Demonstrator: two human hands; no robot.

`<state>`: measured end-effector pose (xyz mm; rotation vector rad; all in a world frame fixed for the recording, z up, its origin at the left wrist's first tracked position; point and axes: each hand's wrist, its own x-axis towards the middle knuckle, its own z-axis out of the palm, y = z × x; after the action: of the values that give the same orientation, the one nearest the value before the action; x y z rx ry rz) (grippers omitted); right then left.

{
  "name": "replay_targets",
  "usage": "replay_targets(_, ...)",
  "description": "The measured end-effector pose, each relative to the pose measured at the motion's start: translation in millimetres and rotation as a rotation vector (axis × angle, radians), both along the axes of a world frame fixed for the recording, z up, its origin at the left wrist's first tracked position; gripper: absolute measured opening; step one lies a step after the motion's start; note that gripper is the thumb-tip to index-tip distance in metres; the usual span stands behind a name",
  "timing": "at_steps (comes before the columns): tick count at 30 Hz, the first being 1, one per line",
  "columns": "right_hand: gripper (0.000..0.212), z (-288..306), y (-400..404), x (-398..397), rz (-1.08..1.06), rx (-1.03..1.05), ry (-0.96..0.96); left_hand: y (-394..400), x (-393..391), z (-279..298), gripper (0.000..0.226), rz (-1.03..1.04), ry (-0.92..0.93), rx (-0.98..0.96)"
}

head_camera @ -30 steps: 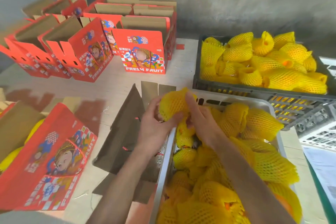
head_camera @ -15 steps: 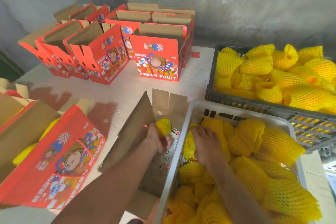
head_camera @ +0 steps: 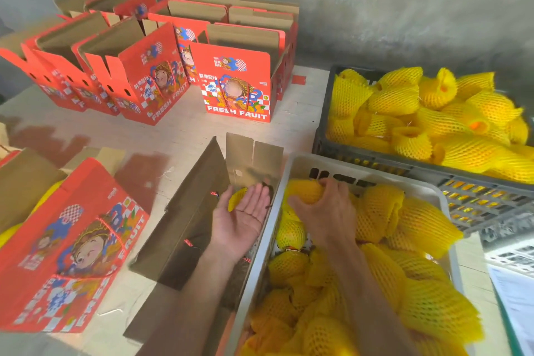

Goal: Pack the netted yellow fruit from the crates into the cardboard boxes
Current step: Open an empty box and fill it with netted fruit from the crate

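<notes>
1. A group of red printed cardboard boxes (head_camera: 235,87) stands open at the far left of the table (head_camera: 179,136), against a grey wall (head_camera: 375,9). Another red box (head_camera: 72,240) lies tilted at the near left with something yellow showing inside it. White papers (head_camera: 517,306) lie at the near right edge.
2. A dark crate (head_camera: 375,153) at the far right is heaped with netted fruit (head_camera: 427,113). A light grey crate (head_camera: 291,170) nearer the person is also full, its left wall touching an open brown-lined box (head_camera: 187,211) in the middle.
3. The fruit are yellow, each sleeved in yellow foam mesh; a few show orange at the open ends of the sleeves.
4. The left hand (head_camera: 242,220) hangs above the open middle box, palm up, fingers straight and spread, holding nothing. One netted fruit (head_camera: 236,198) lies inside that box, just beyond and beneath the fingers.
5. The right hand (head_camera: 323,208) is inside the grey crate, fingers curled over a netted fruit (head_camera: 303,189) at the crate's far left corner, gripping it from above.
</notes>
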<state>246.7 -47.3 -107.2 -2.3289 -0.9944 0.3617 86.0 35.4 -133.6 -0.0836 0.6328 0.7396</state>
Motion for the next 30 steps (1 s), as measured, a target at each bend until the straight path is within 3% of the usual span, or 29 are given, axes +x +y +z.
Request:
replay_targets(3,0.071,12,0,-8,-0.126,0.339,0.298,-7,0,5,0.056,0.032,0.081,0.145)
replay_targets(6,0.063,24,4,-22,0.015,0.519,0.609,-16,2,9,0.062,0.022,0.298,0.445)
replay_targets(8,0.04,24,3,-29,0.193,0.505,0.484,-17,1,13,0.072,0.013,0.317,0.56)
replay_targets(10,0.026,19,4,-26,0.247,0.477,0.251,-15,-1,17,0.073,0.03,0.252,0.495)
replay_targets(12,0.032,12,3,-16,0.165,0.308,0.072,-6,-6,11,0.062,0.074,0.275,0.262)
replay_targets(14,0.03,0,-3,-3,0.104,-0.079,-0.049,2,-10,0,0.056,0.014,0.418,0.094)
replay_targets(16,0.041,-7,-8,0,0.183,-0.463,-0.1,5,-8,-8,0.053,-0.158,0.616,0.079)
replay_targets(19,0.058,-10,-9,-11,0.262,-0.593,-0.102,-2,4,-15,0.035,-0.261,0.883,0.182)
replay_targets(22,0.058,-14,-4,-21,0.222,-0.641,-0.209,-6,7,-18,0.028,-0.261,1.078,0.207)
replay_targets(25,0.062,-17,-5,-25,0.129,-0.691,-0.231,-4,-1,-18,0.015,-0.217,0.91,0.109)
replay_targets(30,0.085,-18,-2,-19,0.092,-0.769,-0.207,-1,-10,-23,0.032,-0.196,0.664,-0.097)
